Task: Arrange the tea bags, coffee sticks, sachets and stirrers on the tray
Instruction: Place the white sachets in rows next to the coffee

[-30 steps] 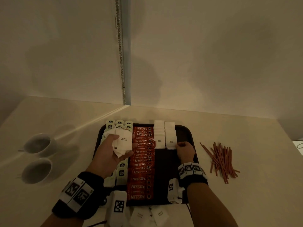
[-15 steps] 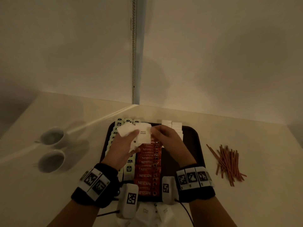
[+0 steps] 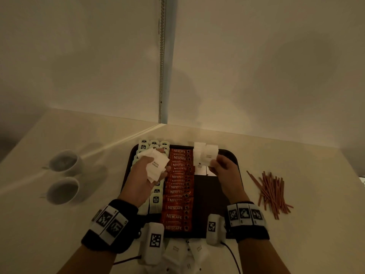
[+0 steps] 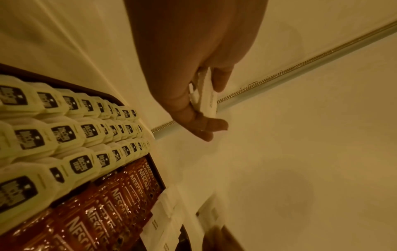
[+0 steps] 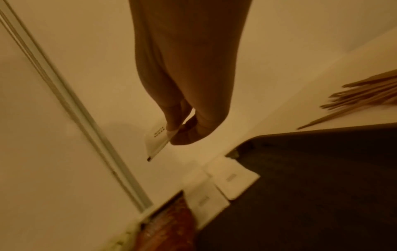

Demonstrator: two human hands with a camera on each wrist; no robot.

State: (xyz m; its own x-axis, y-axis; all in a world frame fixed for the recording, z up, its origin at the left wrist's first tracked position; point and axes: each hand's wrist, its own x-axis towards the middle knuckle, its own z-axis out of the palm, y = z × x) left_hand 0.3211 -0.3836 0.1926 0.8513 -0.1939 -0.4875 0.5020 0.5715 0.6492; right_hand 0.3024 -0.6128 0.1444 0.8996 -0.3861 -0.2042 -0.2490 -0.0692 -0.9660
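Note:
A dark tray (image 3: 230,153) holds rows of pale tea bags (image 3: 156,200), a column of red coffee sticks (image 3: 178,194) and two short rows of white sugar sachets (image 3: 199,165) at its far end. My left hand (image 3: 145,175) grips a stack of white sugar sachets (image 3: 156,165) above the tea bags; the left wrist view shows that stack (image 4: 205,95) edge-on between thumb and fingers. My right hand (image 3: 223,167) pinches a single sachet (image 3: 209,155) over the sachet rows, the same sachet (image 5: 156,141) seen in the right wrist view. Reddish stirrers (image 3: 271,191) lie on the table to the tray's right.
Two white cups (image 3: 63,177) stand on the table left of the tray. Loose sachets (image 3: 185,252) lie on the table at the tray's near edge. The tray's right half (image 3: 209,198) is bare dark surface. Walls meet in a corner just behind the tray.
My right hand came to the stack in my left hand, took one sachet and has carried it right, over the sachet rows. The left hand stayed above the tea bags.

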